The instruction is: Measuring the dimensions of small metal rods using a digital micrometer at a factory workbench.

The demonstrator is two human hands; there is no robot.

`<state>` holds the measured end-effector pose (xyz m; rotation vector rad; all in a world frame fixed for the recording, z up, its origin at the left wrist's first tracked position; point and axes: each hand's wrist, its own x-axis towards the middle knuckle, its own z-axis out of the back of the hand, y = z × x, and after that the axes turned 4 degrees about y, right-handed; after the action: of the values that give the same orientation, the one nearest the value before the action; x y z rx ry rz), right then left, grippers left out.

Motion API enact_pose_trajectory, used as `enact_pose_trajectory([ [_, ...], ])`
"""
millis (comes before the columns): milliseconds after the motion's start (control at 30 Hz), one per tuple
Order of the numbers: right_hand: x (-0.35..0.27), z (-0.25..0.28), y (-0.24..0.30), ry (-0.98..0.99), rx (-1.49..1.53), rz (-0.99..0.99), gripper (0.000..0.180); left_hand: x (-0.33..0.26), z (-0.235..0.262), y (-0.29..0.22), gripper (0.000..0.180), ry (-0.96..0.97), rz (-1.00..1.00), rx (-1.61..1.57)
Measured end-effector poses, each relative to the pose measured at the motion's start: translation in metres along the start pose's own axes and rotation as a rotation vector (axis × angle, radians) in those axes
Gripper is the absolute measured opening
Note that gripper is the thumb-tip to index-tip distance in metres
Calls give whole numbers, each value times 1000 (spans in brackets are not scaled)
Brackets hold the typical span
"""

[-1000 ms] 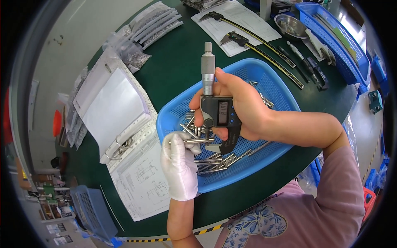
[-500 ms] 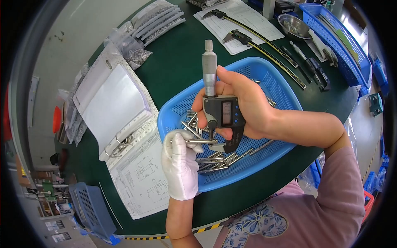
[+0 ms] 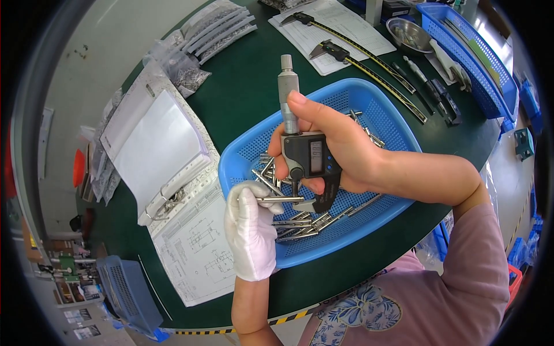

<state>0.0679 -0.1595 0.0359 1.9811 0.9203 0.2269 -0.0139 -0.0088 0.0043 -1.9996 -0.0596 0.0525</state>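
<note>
My right hand (image 3: 346,144) is closed around a digital micrometer (image 3: 300,151), its thumb on the silver thimble at the top and its small display facing me. In a white glove, my left hand (image 3: 251,236) pinches a thin metal pin (image 3: 280,199) lying level. The pin's right end is at the micrometer's jaws; whether both measuring faces touch it is too small to tell. Below the hands stands a blue perforated basket (image 3: 323,257) with several loose metal pins (image 3: 300,225) in it.
An open ring binder (image 3: 158,147) and a drawing sheet (image 3: 199,254) lie left of the basket. Beyond it are two calipers (image 3: 332,49), a metal bowl (image 3: 408,34) and another blue basket (image 3: 470,60). Bagged parts (image 3: 216,32) sit at the far left.
My right thumb has shifted slightly left and up onto the micrometer's thimble, and the micrometer's top has tilted a little left. The pin stays at the jaws.
</note>
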Motion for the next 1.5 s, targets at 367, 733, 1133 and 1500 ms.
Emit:
enact_pose_trajectory([
  [367, -1, -1, 0, 33, -8, 17, 61, -2, 1, -6, 13, 134, 269, -109],
  [733, -1, -1, -1, 29, 40, 16, 62, -3, 2, -4, 11, 116, 203, -104],
  [1133, 0, -1, 0, -7, 6, 5, 60, -2, 0, -5, 11, 115, 211, -113],
  [1500, 6, 3, 1, 49, -124, 66, 61, -1, 1, -3, 14, 122, 137, -96],
])
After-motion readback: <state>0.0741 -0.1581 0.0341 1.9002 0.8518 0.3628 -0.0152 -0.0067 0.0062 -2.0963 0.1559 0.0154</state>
